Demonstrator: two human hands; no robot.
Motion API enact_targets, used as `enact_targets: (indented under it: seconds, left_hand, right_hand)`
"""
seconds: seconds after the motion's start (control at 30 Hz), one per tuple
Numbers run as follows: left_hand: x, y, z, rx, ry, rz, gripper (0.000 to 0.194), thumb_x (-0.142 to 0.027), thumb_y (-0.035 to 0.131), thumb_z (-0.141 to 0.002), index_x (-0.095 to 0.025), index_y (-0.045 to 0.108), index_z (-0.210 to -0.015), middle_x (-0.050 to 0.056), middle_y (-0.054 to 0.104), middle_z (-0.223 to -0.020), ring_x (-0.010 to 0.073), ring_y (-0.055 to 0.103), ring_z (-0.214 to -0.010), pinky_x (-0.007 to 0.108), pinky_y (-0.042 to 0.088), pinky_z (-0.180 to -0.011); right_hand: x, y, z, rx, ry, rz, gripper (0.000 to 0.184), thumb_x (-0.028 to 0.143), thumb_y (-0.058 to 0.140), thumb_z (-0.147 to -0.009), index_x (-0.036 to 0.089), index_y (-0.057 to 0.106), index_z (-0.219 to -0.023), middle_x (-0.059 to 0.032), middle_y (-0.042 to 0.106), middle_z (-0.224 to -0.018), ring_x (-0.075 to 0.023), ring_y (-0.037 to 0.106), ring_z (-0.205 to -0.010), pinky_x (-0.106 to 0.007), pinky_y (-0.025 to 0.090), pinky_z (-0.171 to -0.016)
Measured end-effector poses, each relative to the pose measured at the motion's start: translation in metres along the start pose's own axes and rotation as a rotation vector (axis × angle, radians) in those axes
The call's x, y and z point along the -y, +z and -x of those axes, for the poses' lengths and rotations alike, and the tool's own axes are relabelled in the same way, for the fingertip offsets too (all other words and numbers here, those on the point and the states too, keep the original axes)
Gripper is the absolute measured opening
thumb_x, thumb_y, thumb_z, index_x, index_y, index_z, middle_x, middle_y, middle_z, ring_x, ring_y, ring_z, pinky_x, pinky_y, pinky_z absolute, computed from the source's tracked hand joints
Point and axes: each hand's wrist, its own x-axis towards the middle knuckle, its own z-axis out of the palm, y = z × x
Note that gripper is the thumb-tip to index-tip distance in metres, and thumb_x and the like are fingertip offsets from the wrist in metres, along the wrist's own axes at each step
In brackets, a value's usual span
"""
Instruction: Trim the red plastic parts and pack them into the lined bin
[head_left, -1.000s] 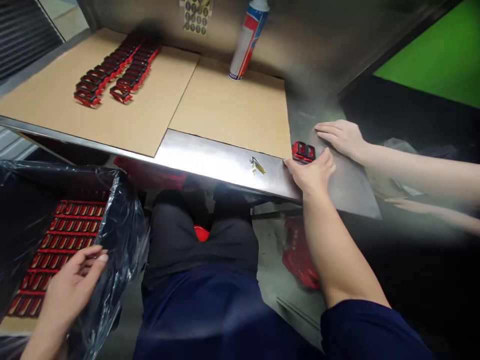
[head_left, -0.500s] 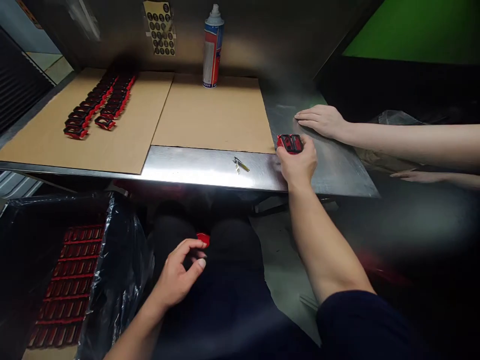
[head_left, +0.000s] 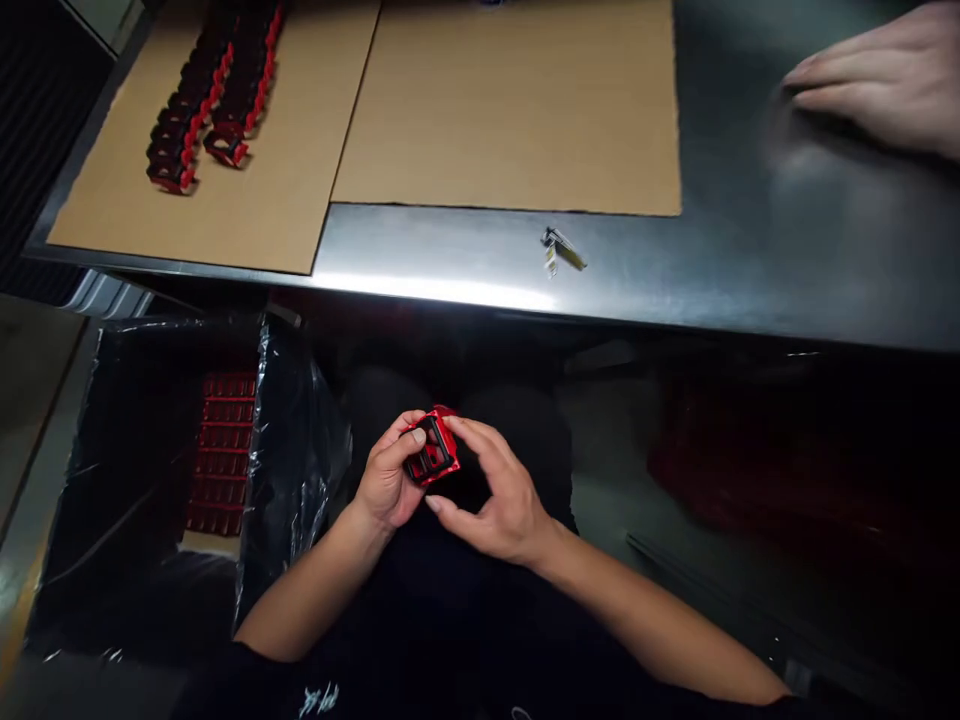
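Above my lap, my left hand (head_left: 390, 470) grips a red-and-black plastic part (head_left: 433, 452), its thumb pressed on the black frame and its fingers behind. My right hand (head_left: 499, 490) is at the part's right side. Its index fingertip is at the upper red edge, while the thumb stays apart below, so the hand is open. Whether that fingertip touches the part I cannot tell. A bit of red (head_left: 444, 411) shows behind the part's top; I cannot make out if it is separate.
Two rows of similar parts (head_left: 172, 150) lie on the left cardboard sheet (head_left: 277, 200). Nail clippers (head_left: 562, 250) lie on the metal table (head_left: 435, 255). A bag-lined bin (head_left: 259, 480) at lower left holds stacked red parts (head_left: 221, 450). Another person's hand (head_left: 885, 80) rests at upper right.
My right hand has brought the part from the table to my lap, where my left hand now holds it. My view has tilted down; the spray can has almost left the picture.
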Motion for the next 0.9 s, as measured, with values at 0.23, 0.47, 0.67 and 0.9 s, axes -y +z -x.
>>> enact_targets:
  seconds: [0.23,0.47,0.67,0.9]
  left_hand:
    - [0.003,-0.016,0.015,0.261,-0.179,0.015,0.05,-0.036,0.088,-0.068,-0.016,0.062,-0.106,0.003,0.076,-0.081,0.0173,0.073,-0.058,0.023,0.058,-0.052]
    - [0.0,-0.023,0.018,0.208,-0.106,-0.114,0.049,-0.036,0.088,-0.07,-0.015,0.066,-0.108,0.006,0.078,-0.091,0.0173,0.074,-0.067,0.027,0.061,-0.064]
    - [0.0,-0.026,0.014,0.08,-0.012,-0.221,0.036,-0.034,0.086,-0.074,-0.016,0.068,-0.099,0.002,0.074,-0.084,0.0124,0.07,-0.069,0.022,0.058,-0.067]
    - [-0.006,-0.03,0.014,0.067,-0.029,-0.367,0.032,-0.039,0.083,-0.076,-0.017,0.066,-0.091,-0.003,0.068,-0.065,0.0096,0.062,-0.053,0.018,0.05,-0.054]
  right_hand:
    - [-0.001,-0.005,0.002,0.217,0.149,-0.434,0.092,0.035,0.089,-0.075,0.032,0.043,-0.155,-0.0103,0.053,-0.153,-0.032,0.053,-0.141,-0.053,0.044,-0.119]
    - [0.002,-0.002,0.001,0.235,0.155,-0.467,0.09,0.024,0.086,-0.074,0.031,0.045,-0.153,-0.0094,0.054,-0.153,-0.0309,0.051,-0.142,-0.052,0.041,-0.121]
    - [0.002,-0.005,0.003,0.237,0.167,-0.404,0.087,0.016,0.079,-0.075,0.034,0.044,-0.153,-0.0058,0.056,-0.151,-0.029,0.05,-0.144,-0.051,0.04,-0.123]
    - [0.001,-0.012,0.004,0.233,0.179,-0.347,0.081,0.017,0.078,-0.078,0.031,0.046,-0.151,-0.0075,0.056,-0.151,-0.0286,0.05,-0.144,-0.052,0.04,-0.123]
